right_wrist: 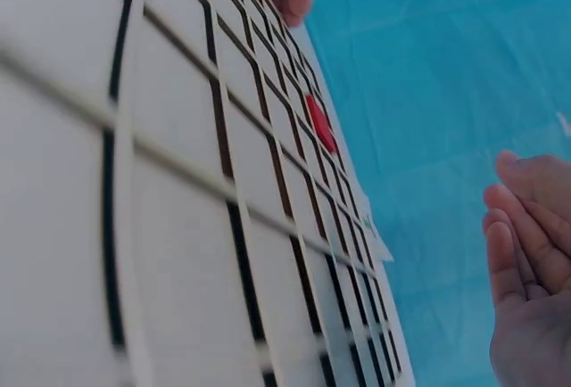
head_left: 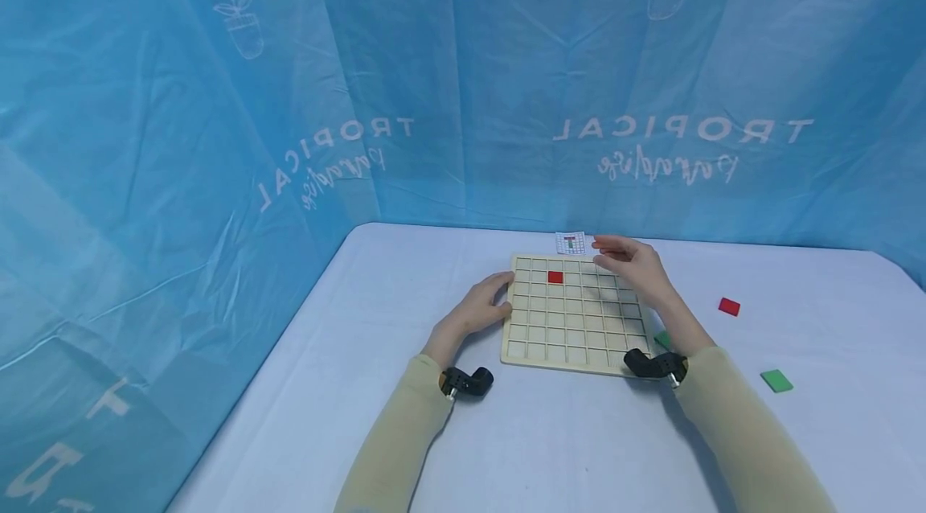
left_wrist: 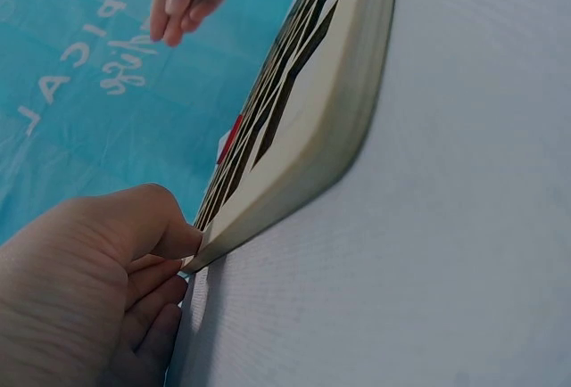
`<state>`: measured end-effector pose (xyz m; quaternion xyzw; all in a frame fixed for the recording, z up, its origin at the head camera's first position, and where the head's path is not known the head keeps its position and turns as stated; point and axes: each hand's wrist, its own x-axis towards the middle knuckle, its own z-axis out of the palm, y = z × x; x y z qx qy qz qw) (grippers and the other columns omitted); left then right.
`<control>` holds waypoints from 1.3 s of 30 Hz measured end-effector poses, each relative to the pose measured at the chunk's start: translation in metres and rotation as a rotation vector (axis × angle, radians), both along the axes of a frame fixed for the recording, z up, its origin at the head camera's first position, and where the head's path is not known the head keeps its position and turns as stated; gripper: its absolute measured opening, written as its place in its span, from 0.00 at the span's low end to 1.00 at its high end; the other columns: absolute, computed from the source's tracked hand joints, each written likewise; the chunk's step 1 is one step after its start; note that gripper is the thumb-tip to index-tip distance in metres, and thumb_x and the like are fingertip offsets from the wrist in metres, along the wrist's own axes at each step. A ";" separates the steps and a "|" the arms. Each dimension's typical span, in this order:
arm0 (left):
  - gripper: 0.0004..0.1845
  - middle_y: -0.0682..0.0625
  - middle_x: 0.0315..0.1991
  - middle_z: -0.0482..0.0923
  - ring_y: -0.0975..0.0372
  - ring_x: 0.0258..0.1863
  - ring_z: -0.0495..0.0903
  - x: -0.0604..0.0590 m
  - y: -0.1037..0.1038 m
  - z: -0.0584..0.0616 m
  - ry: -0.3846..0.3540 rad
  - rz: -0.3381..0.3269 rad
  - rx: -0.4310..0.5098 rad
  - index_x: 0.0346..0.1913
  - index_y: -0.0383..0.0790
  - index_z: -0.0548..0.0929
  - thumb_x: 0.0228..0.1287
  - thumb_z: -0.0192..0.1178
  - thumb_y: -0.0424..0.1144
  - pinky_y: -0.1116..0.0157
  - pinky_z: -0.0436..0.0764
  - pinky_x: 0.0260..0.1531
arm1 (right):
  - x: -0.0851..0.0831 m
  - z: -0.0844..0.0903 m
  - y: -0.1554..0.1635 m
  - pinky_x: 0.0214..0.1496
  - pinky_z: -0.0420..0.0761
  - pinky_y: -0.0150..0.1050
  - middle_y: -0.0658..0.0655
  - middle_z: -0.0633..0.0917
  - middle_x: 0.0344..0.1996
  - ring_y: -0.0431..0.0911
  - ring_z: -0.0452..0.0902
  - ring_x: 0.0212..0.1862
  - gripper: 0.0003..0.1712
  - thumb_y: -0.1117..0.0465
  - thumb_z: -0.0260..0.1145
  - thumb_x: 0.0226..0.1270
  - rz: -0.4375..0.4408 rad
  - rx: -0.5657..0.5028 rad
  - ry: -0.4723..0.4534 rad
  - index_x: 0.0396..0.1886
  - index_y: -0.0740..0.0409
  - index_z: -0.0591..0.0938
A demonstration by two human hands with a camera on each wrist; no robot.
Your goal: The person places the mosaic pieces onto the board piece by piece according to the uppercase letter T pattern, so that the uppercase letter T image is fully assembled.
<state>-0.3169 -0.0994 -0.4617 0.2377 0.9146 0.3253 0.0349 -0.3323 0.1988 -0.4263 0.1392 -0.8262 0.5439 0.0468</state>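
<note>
A pale wooden grid board (head_left: 571, 328) lies flat on the table. One red tile (head_left: 555, 277) sits in a cell of its second row from the far edge, also visible in the right wrist view (right_wrist: 321, 124). My left hand (head_left: 504, 294) holds the board's left edge, with its fingers (left_wrist: 165, 267) curled against the side of the board (left_wrist: 330, 111). Above the far right corner hovers my right hand (head_left: 611, 254), its fingers (right_wrist: 522, 244) loosely straight and holding nothing.
A small printed card (head_left: 571, 242) lies just beyond the board's far edge. To the right on the white table (head_left: 405, 432) lie a loose red tile (head_left: 729, 305) and a green tile (head_left: 776, 380); another green piece (head_left: 661, 338) peeks from behind my right wrist. Blue curtains close in the back and left.
</note>
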 end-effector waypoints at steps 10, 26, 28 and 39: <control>0.34 0.44 0.70 0.59 0.56 0.70 0.54 0.000 -0.001 0.001 -0.009 0.002 -0.002 0.71 0.35 0.60 0.60 0.53 0.36 0.64 0.54 0.68 | 0.001 -0.010 0.053 0.49 0.77 0.25 0.58 0.79 0.55 0.42 0.75 0.52 0.31 0.48 0.65 0.63 -0.115 0.015 0.024 0.64 0.53 0.74; 0.34 0.43 0.70 0.59 0.55 0.70 0.55 -0.002 -0.001 -0.001 0.004 -0.002 0.000 0.71 0.35 0.60 0.60 0.52 0.36 0.64 0.54 0.68 | 0.020 -0.028 0.124 0.47 0.74 0.19 0.51 0.78 0.56 0.33 0.74 0.51 0.34 0.40 0.63 0.61 -0.294 0.083 0.034 0.66 0.42 0.71; 0.34 0.43 0.70 0.59 0.55 0.70 0.55 -0.002 -0.001 -0.001 0.007 -0.002 0.002 0.71 0.34 0.60 0.60 0.52 0.36 0.64 0.55 0.68 | 0.029 -0.023 0.123 0.47 0.74 0.19 0.53 0.78 0.56 0.33 0.74 0.51 0.34 0.41 0.63 0.62 -0.309 0.086 0.027 0.67 0.44 0.71; 0.33 0.41 0.69 0.59 0.54 0.70 0.55 0.001 -0.001 0.000 0.022 -0.021 0.039 0.70 0.31 0.61 0.59 0.50 0.35 0.63 0.54 0.69 | 0.063 -0.012 0.131 0.47 0.73 0.18 0.62 0.75 0.58 0.30 0.72 0.48 0.36 0.42 0.60 0.64 -0.410 0.114 -0.051 0.67 0.55 0.70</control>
